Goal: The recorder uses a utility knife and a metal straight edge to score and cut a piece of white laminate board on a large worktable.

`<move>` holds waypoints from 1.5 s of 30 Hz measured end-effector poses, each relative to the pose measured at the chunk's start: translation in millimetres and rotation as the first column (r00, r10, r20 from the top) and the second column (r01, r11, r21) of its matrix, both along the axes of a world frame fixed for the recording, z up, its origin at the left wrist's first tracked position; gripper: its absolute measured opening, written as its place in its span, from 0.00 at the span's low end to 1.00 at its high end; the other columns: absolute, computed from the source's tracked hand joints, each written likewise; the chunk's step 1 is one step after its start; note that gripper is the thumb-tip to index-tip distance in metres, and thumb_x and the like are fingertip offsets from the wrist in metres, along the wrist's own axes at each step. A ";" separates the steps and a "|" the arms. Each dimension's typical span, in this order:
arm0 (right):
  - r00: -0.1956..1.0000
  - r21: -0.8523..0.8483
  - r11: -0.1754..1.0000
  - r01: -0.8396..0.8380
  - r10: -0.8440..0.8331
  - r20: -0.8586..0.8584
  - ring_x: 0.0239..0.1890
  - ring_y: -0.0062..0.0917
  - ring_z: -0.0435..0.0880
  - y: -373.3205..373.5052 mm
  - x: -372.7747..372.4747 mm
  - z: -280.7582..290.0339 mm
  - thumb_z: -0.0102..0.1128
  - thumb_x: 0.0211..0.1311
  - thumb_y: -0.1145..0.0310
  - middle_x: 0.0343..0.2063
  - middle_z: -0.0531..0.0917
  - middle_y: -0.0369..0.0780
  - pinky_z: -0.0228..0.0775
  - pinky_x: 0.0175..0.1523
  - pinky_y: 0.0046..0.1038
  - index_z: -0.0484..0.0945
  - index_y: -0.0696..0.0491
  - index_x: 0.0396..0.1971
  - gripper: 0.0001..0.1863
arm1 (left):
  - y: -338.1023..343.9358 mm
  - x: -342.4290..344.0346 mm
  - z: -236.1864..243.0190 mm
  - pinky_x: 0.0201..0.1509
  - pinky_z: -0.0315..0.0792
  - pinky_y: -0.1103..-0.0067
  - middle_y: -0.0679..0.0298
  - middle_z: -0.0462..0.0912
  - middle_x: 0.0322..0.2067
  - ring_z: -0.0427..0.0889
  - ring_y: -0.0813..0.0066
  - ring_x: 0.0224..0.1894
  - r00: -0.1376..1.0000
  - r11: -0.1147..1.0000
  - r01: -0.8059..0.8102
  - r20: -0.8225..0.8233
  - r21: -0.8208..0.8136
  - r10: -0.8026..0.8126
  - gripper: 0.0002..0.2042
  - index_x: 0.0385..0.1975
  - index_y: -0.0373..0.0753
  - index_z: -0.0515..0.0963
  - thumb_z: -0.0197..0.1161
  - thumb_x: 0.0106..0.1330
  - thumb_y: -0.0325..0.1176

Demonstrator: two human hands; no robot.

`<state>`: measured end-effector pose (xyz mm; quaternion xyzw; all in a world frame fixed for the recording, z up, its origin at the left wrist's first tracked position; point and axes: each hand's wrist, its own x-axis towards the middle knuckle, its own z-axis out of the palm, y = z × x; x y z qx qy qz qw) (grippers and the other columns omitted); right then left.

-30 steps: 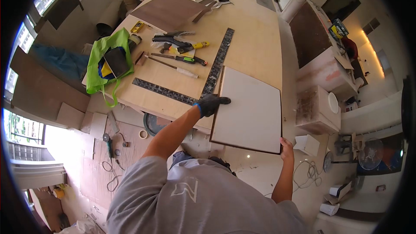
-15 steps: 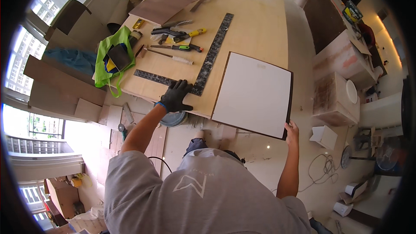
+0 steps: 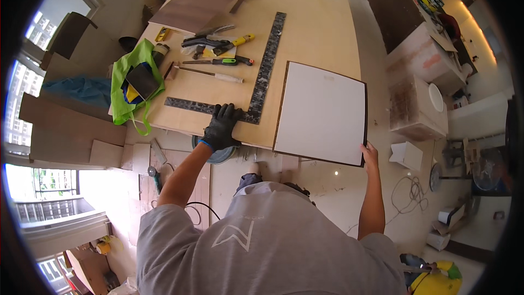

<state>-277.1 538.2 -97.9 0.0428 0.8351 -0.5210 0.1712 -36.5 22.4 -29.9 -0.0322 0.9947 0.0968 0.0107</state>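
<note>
My left hand (image 3: 222,127), in a dark glove with a blue cuff, rests at the table's near edge. Its fingers lie over the short arm of a dark, speckled L-shaped square (image 3: 266,68), close to the corner. My bare right hand (image 3: 370,155) grips the near right corner of a white panel (image 3: 321,112) with dark edges. Most of that panel lies on the pale wooden table (image 3: 314,22), while its near right part juts past the edge. Left of the square are a green-handled saw (image 3: 224,62), a rod with a whitish handle (image 3: 226,78) and a yellow-handled tool (image 3: 240,42).
A brown board (image 3: 194,6) lies on the table's far left. At the left edge slumps a green bag (image 3: 124,79) with things in it. A bucket (image 3: 222,155) stands below the near edge. Dusty boxes (image 3: 417,106) and a coiled cable (image 3: 409,194) are at the right.
The panel's near edge has risen slightly in view, along with my right hand. My left hand stays by the square's corner, its fingers drawn closer together. The whole view has shifted a little.
</note>
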 end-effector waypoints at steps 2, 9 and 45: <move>1.000 0.023 0.999 -0.026 0.027 -0.016 0.40 0.19 0.80 -12.3 4.4 11.4 0.62 0.63 0.67 0.40 0.84 0.38 0.70 0.48 0.22 0.76 0.60 0.55 0.22 | -5.4 11.5 -3.4 0.71 0.48 0.53 0.47 0.66 0.59 0.61 0.42 0.64 1.000 0.999 0.024 -0.018 0.042 -0.023 0.49 0.63 0.40 0.63 0.78 0.37 0.50; 0.999 0.069 0.997 0.021 -0.020 -0.026 0.40 0.19 0.80 -5.7 0.8 4.5 0.63 0.62 0.66 0.39 0.84 0.36 0.71 0.47 0.22 0.78 0.60 0.52 0.20 | -4.1 17.8 -12.7 0.50 0.71 0.61 0.55 0.77 0.37 0.74 0.52 0.48 0.986 0.987 0.149 -0.073 -0.063 -0.153 0.32 0.55 0.41 0.71 0.71 0.49 0.45; 0.991 -0.367 0.923 -0.115 0.082 -0.104 0.35 0.20 0.80 17.4 154.0 97.5 0.48 0.66 0.78 0.41 0.78 0.41 0.75 0.43 0.24 0.63 0.60 0.65 0.26 | 268.7 -109.4 -18.7 0.70 0.34 0.42 0.47 0.60 0.68 0.53 0.40 0.70 0.944 0.936 0.322 -0.028 -0.143 -0.329 0.32 0.67 0.54 0.63 0.55 0.64 0.56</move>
